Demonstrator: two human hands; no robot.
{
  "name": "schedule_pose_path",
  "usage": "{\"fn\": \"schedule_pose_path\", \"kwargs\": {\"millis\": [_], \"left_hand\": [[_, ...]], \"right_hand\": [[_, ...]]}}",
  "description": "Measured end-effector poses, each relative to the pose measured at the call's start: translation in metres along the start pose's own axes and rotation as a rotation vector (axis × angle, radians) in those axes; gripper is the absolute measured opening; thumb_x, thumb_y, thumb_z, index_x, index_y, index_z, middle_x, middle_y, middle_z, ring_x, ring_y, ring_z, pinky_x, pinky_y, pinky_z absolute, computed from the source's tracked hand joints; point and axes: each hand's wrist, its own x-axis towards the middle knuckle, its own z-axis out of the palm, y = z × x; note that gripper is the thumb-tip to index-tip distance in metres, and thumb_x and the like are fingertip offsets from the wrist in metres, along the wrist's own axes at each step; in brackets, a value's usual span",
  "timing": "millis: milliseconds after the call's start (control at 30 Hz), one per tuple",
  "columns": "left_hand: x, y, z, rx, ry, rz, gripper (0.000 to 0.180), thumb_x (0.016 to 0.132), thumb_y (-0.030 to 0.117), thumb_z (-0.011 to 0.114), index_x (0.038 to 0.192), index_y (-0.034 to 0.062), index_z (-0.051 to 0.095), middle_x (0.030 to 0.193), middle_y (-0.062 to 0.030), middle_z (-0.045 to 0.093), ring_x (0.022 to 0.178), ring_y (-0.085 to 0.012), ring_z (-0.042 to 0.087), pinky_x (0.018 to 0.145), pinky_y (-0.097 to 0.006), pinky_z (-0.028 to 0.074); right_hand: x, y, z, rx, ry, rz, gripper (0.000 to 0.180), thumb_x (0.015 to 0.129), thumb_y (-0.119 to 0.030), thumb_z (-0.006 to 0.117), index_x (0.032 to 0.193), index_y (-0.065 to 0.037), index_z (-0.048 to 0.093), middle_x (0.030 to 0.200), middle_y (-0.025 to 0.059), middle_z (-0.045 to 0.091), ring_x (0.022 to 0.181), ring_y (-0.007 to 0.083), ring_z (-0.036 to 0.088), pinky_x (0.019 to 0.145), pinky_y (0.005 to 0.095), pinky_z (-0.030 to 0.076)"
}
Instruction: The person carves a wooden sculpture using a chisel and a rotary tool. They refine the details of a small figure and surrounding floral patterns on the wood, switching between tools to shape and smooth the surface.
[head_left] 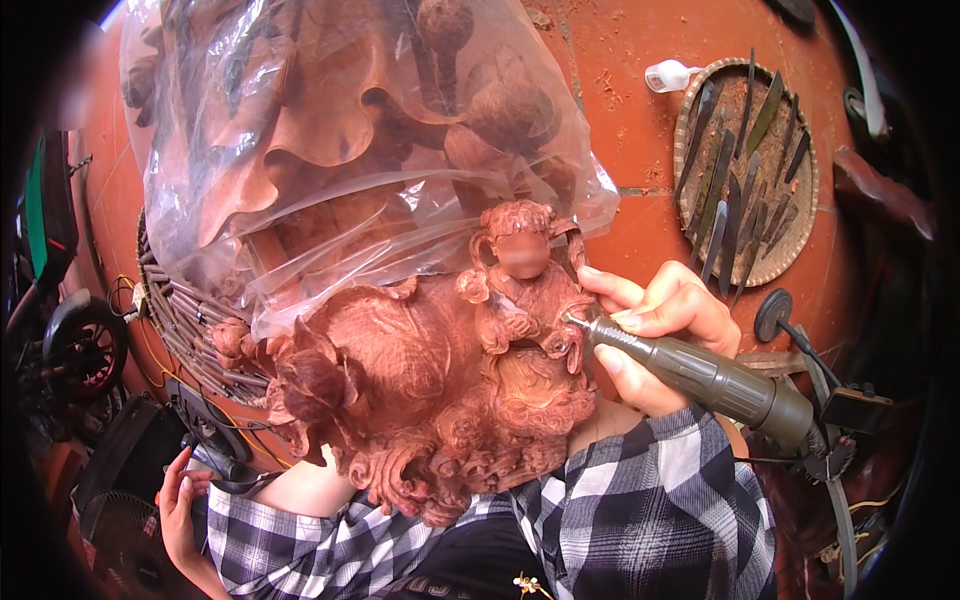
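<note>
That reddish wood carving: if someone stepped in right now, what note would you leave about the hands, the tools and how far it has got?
Right hand: grips the grey rotary tool, tip on the small figure of the wood carving.
Left hand: open, low by the black fan, holding nothing.
Clear plastic covers the carving's upper part.
Chisels lie in the round basket.
Done: much relief detail. How much is left cannot be told.
</note>
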Motion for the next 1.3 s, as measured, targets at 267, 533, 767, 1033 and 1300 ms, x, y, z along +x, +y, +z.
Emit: {"fn": "schedule_pose_path", "kwargs": {"millis": [267, 533, 767, 1033, 1300], "left_hand": [[-0.001, 0.000, 0.000, 0.003, -0.003, -0.002, 0.048, 0.105, 0.025, 0.057, 0.146, -0.0001, 0.055, 0.101, -0.0106, 0.074, 0.092, -0.0127, 0.067, 0.085, -0.026, 0.053], [-0.001, 0.000, 0.002, -0.014, 0.004, -0.003, 0.047, 0.106, 0.025, 0.057, 0.146, 0.0002, 0.055, 0.101, -0.0108, 0.074, 0.091, -0.0122, 0.067, 0.085, -0.026, 0.052], [-0.001, -0.001, -0.001, -0.012, -0.016, 0.010, 0.047, 0.106, 0.023, 0.056, 0.147, -0.0002, 0.054, 0.102, -0.0108, 0.073, 0.092, -0.0125, 0.067, 0.085, -0.026, 0.052], [-0.002, 0.000, 0.000, -0.017, -0.007, 0.002, 0.047, 0.105, 0.024, 0.057, 0.146, -0.0003, 0.054, 0.102, -0.0110, 0.073, 0.094, -0.0134, 0.067, 0.086, -0.026, 0.052], [-0.001, 0.000, 0.000, -0.006, -0.002, 0.005, 0.047, 0.105, 0.025, 0.057, 0.145, -0.0005, 0.055, 0.101, -0.0108, 0.073, 0.091, -0.0129, 0.067, 0.086, -0.026, 0.052]], "right_hand": [[-0.007, -0.003, -0.001, 0.019, -0.001, 0.086, 0.027, 0.078, 0.013, 0.074, 0.091, -0.004, 0.059, 0.092, 0.0058, 0.052, 0.104, 0.0329, 0.067, 0.106, 0.0545, 0.054], [0.002, 0.003, -0.001, 0.007, -0.045, -0.067, 0.025, 0.069, 0.011, 0.079, 0.082, 0.001, 0.060, 0.080, 0.0097, 0.062, 0.072, 0.0128, 0.064, 0.099, 0.0592, 0.058], [0.004, 0.001, -0.003, -0.004, -0.072, -0.060, 0.025, 0.069, 0.011, 0.078, 0.082, 0.001, 0.060, 0.080, 0.0096, 0.062, 0.070, 0.0131, 0.065, 0.098, 0.0590, 0.058], [-0.003, 0.004, 0.008, 0.051, 0.122, -0.003, 0.025, 0.068, 0.014, 0.078, 0.082, 0.002, 0.061, 0.080, 0.0101, 0.060, 0.070, 0.0135, 0.062, 0.095, 0.0575, 0.061], [0.001, 0.004, 0.000, 0.044, -0.030, -0.069, 0.024, 0.069, 0.012, 0.079, 0.083, 0.001, 0.062, 0.079, 0.0092, 0.060, 0.071, 0.0129, 0.063, 0.098, 0.0592, 0.058]]}}
